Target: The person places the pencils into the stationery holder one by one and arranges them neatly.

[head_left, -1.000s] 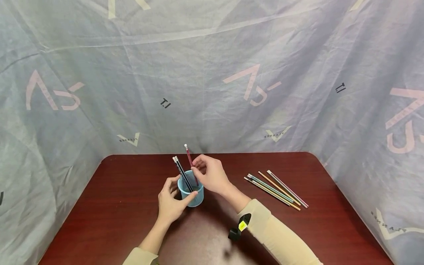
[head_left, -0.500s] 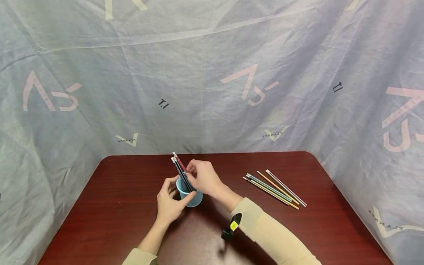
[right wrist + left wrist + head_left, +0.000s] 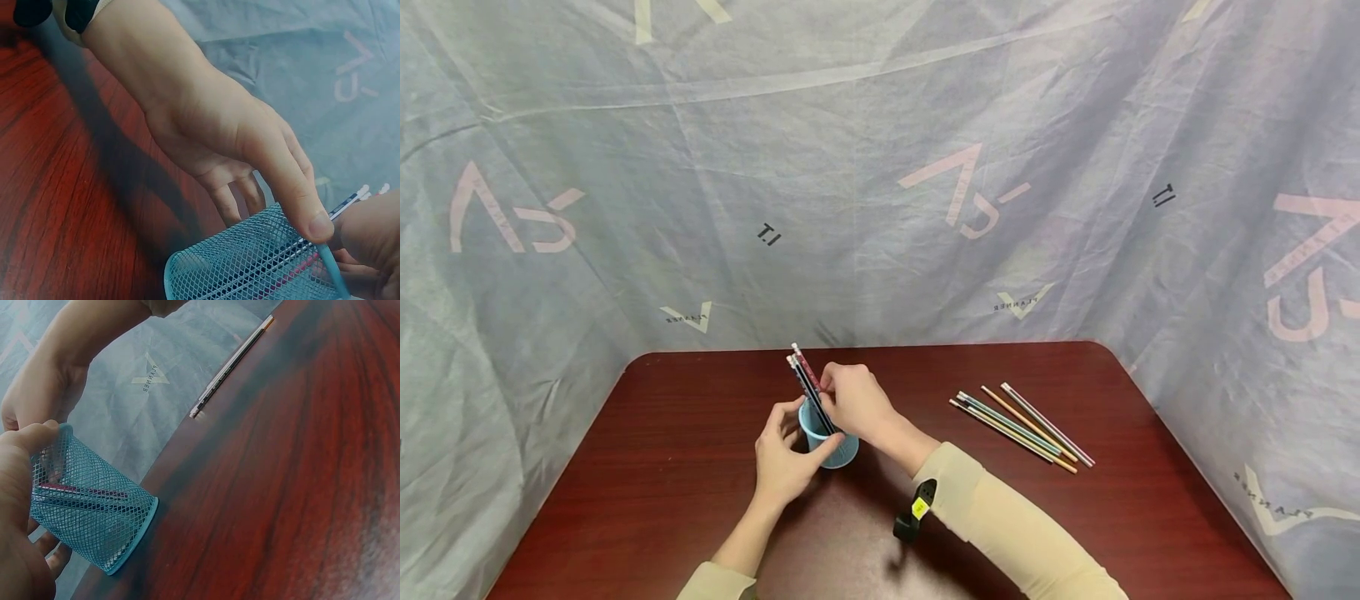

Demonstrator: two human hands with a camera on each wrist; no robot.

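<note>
A light-blue mesh pencil cup (image 3: pixel 844 454) stands upright on the table in the head view. My left hand (image 3: pixel 785 461) grips it, fingers round the far side and thumb at the near rim. Two or more dark pencils (image 3: pixel 802 377) lean left inside the cup, with a red pencil (image 3: pixel 807 364) beside them, its white eraser end up. Over the rim, my right hand (image 3: pixel 854 404) pinches the red pencil; its fingertips are partly hidden. Through the mesh in the left wrist view, the lower red pencil (image 3: pixel 81 489) shows inside the cup (image 3: pixel 100 519).
Several loose pencils (image 3: pixel 1022 429) in yellow, teal and pale colours lie fanned to the right of the hands on the dark red wooden table (image 3: pixel 647 467). A grey cloth backdrop (image 3: pixel 850 167) with printed letters surrounds the table's back and sides.
My right hand has moved left and slightly down with the red pencil, which has sunk lower and now leans left against the dark pencils. My left hand keeps its grip on the cup.
</note>
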